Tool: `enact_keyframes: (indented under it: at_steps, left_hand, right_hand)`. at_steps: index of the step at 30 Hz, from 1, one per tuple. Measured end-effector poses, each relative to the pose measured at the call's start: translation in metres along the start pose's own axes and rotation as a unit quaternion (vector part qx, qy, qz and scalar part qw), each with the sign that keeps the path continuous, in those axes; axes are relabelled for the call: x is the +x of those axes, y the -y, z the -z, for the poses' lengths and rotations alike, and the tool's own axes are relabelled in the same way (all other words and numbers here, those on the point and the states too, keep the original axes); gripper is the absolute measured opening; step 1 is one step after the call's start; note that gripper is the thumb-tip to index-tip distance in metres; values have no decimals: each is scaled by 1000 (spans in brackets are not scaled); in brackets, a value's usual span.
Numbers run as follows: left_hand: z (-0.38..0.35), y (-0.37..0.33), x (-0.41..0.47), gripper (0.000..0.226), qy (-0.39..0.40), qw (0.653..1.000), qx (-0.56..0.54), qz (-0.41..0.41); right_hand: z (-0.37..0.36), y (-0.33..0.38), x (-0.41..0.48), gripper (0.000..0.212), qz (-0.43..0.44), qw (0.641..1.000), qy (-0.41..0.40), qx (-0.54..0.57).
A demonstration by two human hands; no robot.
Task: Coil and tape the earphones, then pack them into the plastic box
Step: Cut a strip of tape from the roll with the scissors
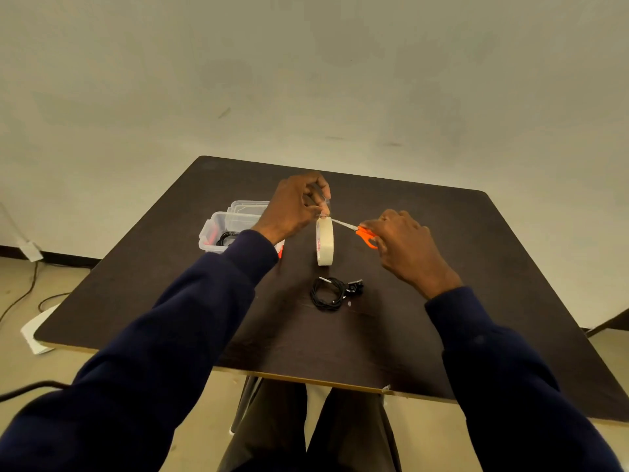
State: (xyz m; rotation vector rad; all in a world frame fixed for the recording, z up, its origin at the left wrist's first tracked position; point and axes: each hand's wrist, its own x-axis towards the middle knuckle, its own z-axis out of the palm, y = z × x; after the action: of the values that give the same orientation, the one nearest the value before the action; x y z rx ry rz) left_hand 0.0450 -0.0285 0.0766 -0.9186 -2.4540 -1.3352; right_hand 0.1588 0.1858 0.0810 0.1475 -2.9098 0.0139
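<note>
A cream roll of tape stands on its edge in the middle of the dark table. My left hand pinches the pulled-up tape end just above the roll. My right hand grips orange-handled scissors, whose blades point left at the tape end. A coiled black earphone cable lies loose on the table in front of the roll. The clear plastic box sits left of the roll, partly hidden by my left forearm, with a black coil inside.
The box's clear lid lies behind the box. Cables and white paper lie on the floor to the left. The table's front edge is close to my legs.
</note>
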Motion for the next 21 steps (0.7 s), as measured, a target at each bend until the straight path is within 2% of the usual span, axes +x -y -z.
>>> enact_keyframes:
  at_steps: [8,15,21]
  left_hand:
    - [2,-3,-2,25,5,1000,-13,4]
    - [0,-3,-2,26,4,1000,-13,2]
    - [0,-1,-1,23,7,1000,-15,9]
  right_hand:
    - [-12,-2,13,40,13,996,1,94]
    - [-11,4,17,39,-46,979,-7,196]
    - [0,-1,20,41,-62,978,3,198]
